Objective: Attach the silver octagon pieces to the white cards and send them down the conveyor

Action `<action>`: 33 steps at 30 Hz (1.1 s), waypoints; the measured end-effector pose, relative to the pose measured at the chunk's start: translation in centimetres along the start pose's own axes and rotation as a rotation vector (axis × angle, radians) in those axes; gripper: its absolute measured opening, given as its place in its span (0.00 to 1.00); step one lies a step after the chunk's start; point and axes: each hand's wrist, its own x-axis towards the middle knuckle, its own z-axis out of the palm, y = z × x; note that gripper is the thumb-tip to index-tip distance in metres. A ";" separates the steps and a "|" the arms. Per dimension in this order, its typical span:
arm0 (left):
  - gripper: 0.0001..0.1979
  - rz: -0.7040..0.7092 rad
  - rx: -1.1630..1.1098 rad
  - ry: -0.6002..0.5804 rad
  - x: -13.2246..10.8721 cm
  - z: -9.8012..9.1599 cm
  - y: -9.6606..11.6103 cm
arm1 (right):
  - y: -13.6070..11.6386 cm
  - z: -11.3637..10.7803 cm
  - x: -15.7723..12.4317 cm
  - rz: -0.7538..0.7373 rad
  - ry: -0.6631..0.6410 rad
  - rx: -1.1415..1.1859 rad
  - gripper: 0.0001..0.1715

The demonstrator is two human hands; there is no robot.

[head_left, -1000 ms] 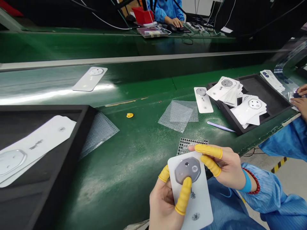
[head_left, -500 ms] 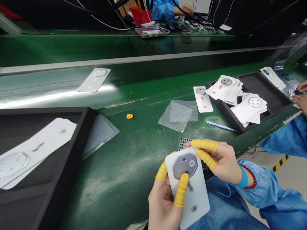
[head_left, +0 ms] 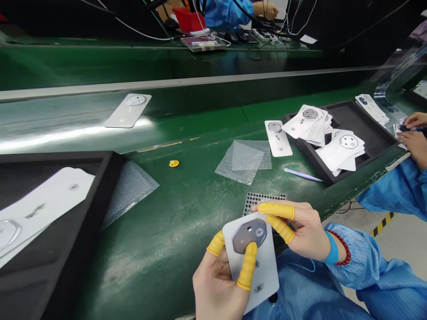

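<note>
A white phone back cover (head_left: pixel 267 269) with a grey octagonal camera plate is tilted in front of me, low in the head view. My left hand (head_left: pixel 218 284) grips its left side, the thumb pressed on the camera plate and the other fingers partly hidden behind. At the top right edge, the fingers of my right hand (head_left: pixel 308 231) close on the same cover; its thumb is hidden. Both hands wear yellow finger cots. Just beyond the cover lies a sheet of small black dots (head_left: pixel 255 201), partly covered by my right hand.
A black tray (head_left: pixel 376 124) of several covers stands right, beside a loose cover (head_left: pixel 279 144) and tweezers (head_left: pixel 303 174). Clear film sheets (head_left: pixel 240 162) and a yellow finger cot (head_left: pixel 174 163) lie mid-bench. Another black tray (head_left: pixel 85 218) is left. A co-worker's hands (head_left: pixel 415 138) work far right.
The view has shifted slightly. Both my hands and the cover sit a little further left and lower, and more of the dotted sheet shows. The grip looks the same.
</note>
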 end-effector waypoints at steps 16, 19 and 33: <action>0.28 0.308 0.809 -0.214 10.0 -6.2 -1.8 | 12.2 -10.6 -1.1 -0.035 -0.094 -0.947 0.12; 0.18 0.463 1.005 -0.258 10.8 -7.2 -1.7 | 12.8 -11.5 -0.9 -0.051 -0.128 -0.912 0.14; 0.12 0.968 1.286 -0.175 4.4 -7.1 -5.6 | 5.8 2.6 3.1 -0.334 -0.651 -0.677 0.15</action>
